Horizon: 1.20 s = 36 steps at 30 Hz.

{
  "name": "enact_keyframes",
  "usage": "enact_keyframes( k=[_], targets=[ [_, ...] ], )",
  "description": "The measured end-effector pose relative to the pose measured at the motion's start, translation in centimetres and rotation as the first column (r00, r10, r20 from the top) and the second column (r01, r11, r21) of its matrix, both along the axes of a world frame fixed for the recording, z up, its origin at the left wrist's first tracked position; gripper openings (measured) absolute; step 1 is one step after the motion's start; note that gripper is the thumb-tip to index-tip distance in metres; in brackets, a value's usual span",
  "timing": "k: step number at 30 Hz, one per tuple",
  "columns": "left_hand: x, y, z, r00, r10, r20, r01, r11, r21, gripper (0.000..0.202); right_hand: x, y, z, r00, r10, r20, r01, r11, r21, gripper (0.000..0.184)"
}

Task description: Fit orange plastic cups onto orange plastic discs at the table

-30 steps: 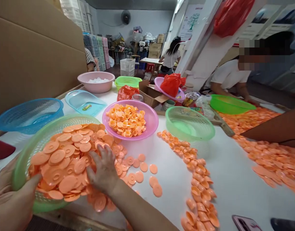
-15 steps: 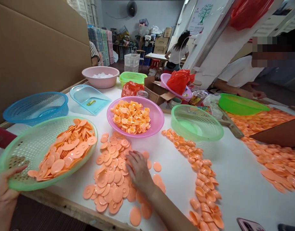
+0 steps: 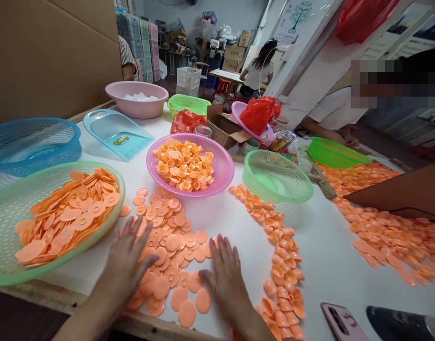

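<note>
Discs on table, a hand each side
L hand & R hand open, fingers spread, no grip seen; pile lies btwn them, right of near green basket w/ more discs; step looks like herding loose pcs, next move prob calls for flat, light palms

This is looking like a small workshop: identical orange discs are lying loose near the front edge of the tabletop, a green colander is holding more farther left along that edge, and stacked cartons are standing well beyond the back edge.
</note>
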<state>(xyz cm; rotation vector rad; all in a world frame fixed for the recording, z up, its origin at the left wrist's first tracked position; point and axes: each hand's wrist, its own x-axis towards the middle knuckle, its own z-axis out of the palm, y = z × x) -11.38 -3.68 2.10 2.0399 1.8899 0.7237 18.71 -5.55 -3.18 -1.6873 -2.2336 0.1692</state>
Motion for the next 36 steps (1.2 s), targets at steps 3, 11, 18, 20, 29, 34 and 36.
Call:
enact_keyframes(
  k=[3,11,18,20,29,34,36],
  targets=[
    [4.9,3.8,-2.8,0.959,-0.09,-0.268,0.07,0.994,-0.083,0.061,-2.0,-2.3,-1.0,0.989,0.15,-0.017,-0.15,0.989,0.014,0.092],
    [11.0,6.6,-3.8,0.8,-0.464,-0.379,0.483,0.874,-0.051,0.078,-3.4,-2.8,2.5,0.915,0.289,-0.281,-0.276,0.957,0.084,0.041],
    [6.2,4.8,-5.0,0.724,-0.485,-0.492,0.552,0.834,-0.009,0.082,1.9,2.1,5.3,0.954,0.034,-0.298,-0.039,0.999,-0.011,0.024],
    [4.5,4.7,-5.0,0.755,-0.414,-0.509,0.479,0.878,-0.004,0.085,2.6,3.7,5.1,0.966,0.048,-0.253,-0.064,0.996,-0.056,0.027],
    [7.1,3.4,-4.1,0.649,-0.568,-0.506,0.656,0.755,-0.008,0.078,3.7,7.0,1.9,0.995,0.101,0.017,-0.101,0.995,0.016,0.045],
    [9.9,5.2,-4.0,0.713,-0.55,-0.435,0.622,0.783,0.03,0.069,5.4,4.8,1.2,0.998,0.034,0.056,-0.037,0.997,0.061,0.043],
    [11.3,7.0,-4.2,0.748,-0.514,-0.42,0.58,0.814,0.036,0.068,5.6,4.8,1.7,0.998,0.008,0.063,-0.011,0.999,0.046,0.039]
  ],
)
